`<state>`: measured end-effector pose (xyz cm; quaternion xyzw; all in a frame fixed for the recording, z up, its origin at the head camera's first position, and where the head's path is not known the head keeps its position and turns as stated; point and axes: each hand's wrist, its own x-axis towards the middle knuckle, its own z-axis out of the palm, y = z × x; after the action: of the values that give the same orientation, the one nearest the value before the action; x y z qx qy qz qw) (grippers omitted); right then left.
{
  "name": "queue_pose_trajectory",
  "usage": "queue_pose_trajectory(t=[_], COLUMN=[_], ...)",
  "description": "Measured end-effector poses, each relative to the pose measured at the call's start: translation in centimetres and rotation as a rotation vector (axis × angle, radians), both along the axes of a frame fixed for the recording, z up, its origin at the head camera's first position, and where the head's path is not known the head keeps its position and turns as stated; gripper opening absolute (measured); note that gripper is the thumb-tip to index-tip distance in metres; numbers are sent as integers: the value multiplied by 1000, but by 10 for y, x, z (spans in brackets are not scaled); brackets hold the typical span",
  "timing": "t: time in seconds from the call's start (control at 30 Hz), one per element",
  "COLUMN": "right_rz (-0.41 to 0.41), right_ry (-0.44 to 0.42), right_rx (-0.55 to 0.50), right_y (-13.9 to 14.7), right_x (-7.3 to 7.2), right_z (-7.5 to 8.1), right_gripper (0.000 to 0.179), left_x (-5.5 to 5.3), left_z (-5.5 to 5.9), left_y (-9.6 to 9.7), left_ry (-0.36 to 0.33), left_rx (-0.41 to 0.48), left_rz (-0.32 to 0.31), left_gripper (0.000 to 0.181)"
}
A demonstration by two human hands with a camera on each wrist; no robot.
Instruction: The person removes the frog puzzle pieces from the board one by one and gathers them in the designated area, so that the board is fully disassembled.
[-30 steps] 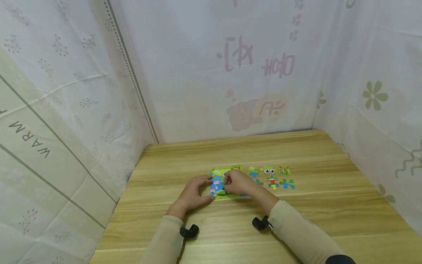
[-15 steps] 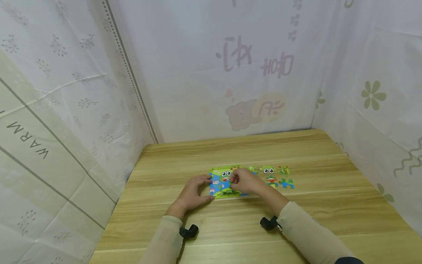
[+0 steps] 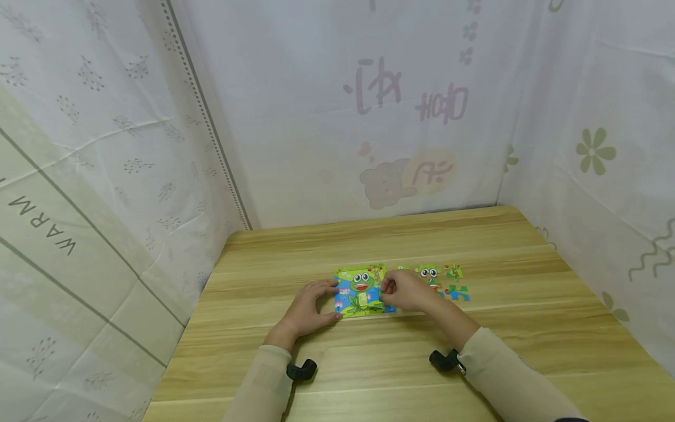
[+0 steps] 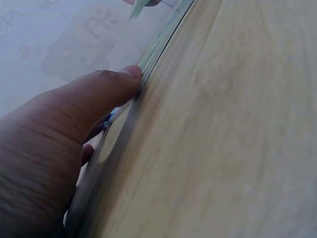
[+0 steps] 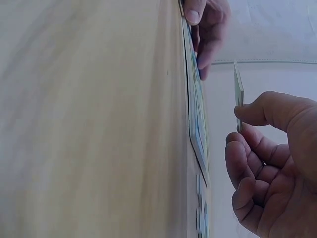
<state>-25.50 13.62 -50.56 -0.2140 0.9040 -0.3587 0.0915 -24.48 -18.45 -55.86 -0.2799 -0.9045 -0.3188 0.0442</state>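
A frog picture puzzle board [image 3: 361, 302] lies on the wooden table. My left hand [image 3: 307, 306] is spread at its left side, the thumb touching the near corner and the fingertips the left edge. Over the board's right part, my right hand [image 3: 408, 290] pinches a thin puzzle piece [image 5: 238, 91] between thumb and index finger, raised above the board. The piece stands edge-on in the right wrist view, so its picture is hidden. Its pale green side [image 4: 139, 7] shows at the top of the left wrist view.
Right of the board lie several loose puzzle pieces [image 3: 457, 292], partly behind my right hand. One group carries frog eyes [image 3: 429, 273]. Beyond the wooden table [image 3: 295, 246] hangs a printed white curtain [image 3: 316, 117], with more cloth on both sides.
My right hand has moved rightward across the board, still pinching the piece, uncovering the frog's face and body. The left hand stays in place at the board's left edge.
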Motion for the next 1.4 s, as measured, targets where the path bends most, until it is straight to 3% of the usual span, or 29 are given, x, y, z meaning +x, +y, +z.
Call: queue_pose_trajectory(t=[0.23,0.73,0.93,1.4], right_rz=[8,26,69,68], right_ry=[-8,-22,-8,-70], right_rx=[-36,-21,8,9], right_y=[17,50,60,73], right_x=[2,9,13,21], right_z=[-3,-4,-3,-7], right_gripper=[10,12,15,15], left_x=[0,0,1,0], left_z=[0,1,1,0], left_y=[0,-1,0,-1], left_ry=[-16,-41,-48,-39], left_rx=[-1,-18,-16,-15], left_rz=[11,18,19,18], left_gripper=[61,62,62,61])
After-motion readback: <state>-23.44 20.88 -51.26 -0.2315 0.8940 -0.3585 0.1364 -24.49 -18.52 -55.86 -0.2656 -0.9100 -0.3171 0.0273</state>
